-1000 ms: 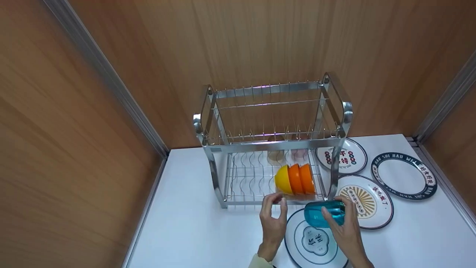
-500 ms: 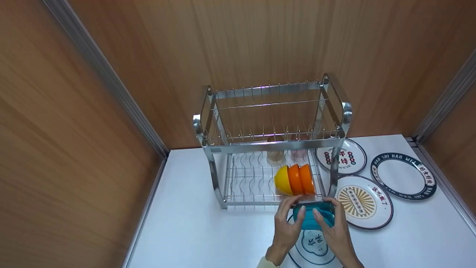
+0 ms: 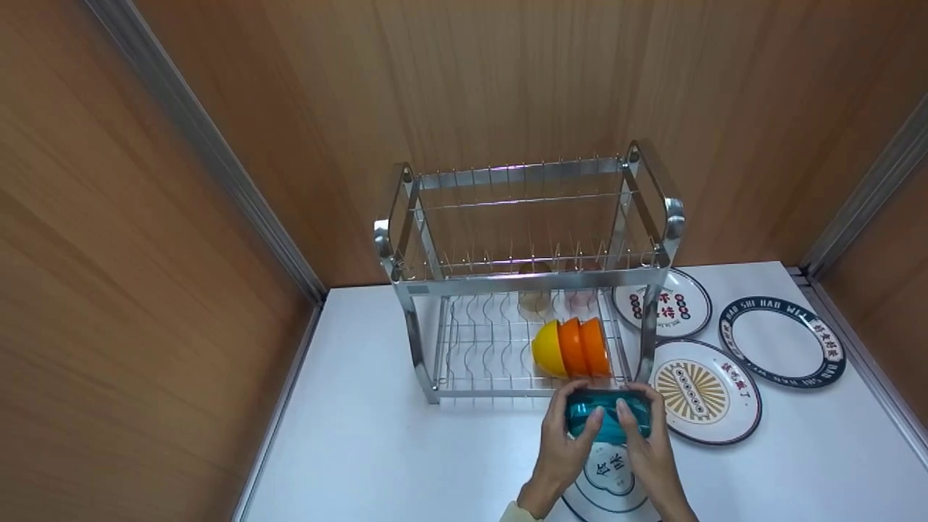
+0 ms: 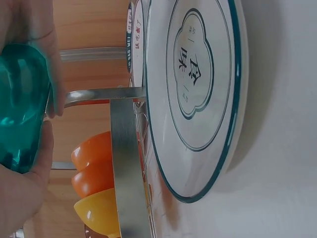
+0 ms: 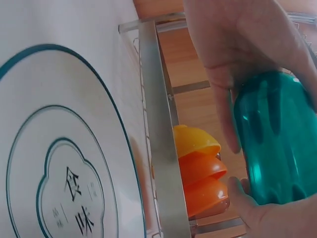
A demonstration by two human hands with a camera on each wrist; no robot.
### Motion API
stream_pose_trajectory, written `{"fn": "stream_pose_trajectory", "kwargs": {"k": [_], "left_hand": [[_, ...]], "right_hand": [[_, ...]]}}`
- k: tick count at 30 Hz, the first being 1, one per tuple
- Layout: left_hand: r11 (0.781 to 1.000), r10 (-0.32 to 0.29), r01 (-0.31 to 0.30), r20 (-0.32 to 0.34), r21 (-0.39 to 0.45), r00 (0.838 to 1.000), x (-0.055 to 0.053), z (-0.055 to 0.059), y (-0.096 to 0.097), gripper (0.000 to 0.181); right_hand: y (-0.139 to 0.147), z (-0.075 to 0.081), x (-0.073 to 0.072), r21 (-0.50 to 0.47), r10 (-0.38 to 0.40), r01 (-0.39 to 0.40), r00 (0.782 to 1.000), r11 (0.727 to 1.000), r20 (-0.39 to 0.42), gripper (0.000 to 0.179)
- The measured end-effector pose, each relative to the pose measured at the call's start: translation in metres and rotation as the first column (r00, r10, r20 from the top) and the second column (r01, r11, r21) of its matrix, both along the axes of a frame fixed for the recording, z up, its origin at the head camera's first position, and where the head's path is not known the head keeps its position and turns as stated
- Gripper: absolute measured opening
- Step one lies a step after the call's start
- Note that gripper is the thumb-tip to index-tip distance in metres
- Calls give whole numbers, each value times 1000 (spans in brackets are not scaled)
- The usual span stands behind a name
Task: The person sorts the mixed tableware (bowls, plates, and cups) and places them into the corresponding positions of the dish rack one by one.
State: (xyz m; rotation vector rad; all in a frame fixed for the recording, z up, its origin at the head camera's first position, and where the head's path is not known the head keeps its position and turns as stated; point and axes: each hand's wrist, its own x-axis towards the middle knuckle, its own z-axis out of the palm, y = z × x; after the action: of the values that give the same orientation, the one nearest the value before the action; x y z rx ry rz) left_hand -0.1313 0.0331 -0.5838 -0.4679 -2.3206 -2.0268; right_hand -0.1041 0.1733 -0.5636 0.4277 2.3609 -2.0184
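Observation:
Both hands grip a see-through teal cup [image 3: 607, 415] lying sideways, just in front of the dish rack. My left hand [image 3: 563, 453] has its fingers round the left end, while my right hand [image 3: 651, 449] holds the right end; both thumbs press on the near side. In the right wrist view the teal cup [image 5: 280, 139] shows its glossy wall between the two hands. A white plate with a teal rim [image 4: 198, 74] lies below the cup, partly covered by the hands in the head view.
The two-tier metal dish rack [image 3: 536, 281] stands by the wooden wall. On its lower tier sit a yellow bowl [image 3: 549, 350] and two orange bowls [image 3: 594, 348], nested sideways, with two tinted glasses behind. Further plates lie right: sunburst [image 3: 696, 431], red-lettered [image 3: 674, 330], dark-rimmed [image 3: 781, 378].
My left hand has moved right and taken hold of the teal cup's left end. The cup has shifted slightly left, from the right hand alone into both hands.

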Motion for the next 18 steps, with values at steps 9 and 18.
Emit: {"fn": "stream_pose_trajectory", "kwargs": {"k": [9, 18], "left_hand": [[1000, 4, -4, 39, -2, 999, 3, 3, 4, 46], [1000, -12, 12, 32, 8, 999, 4, 0, 1, 49]], "right_hand": [[2, -1, 1, -27, -19, 21, 998, 999, 61, 69], [-1, -2, 4, -40, -49, 51, 998, 998, 38, 67]]}}
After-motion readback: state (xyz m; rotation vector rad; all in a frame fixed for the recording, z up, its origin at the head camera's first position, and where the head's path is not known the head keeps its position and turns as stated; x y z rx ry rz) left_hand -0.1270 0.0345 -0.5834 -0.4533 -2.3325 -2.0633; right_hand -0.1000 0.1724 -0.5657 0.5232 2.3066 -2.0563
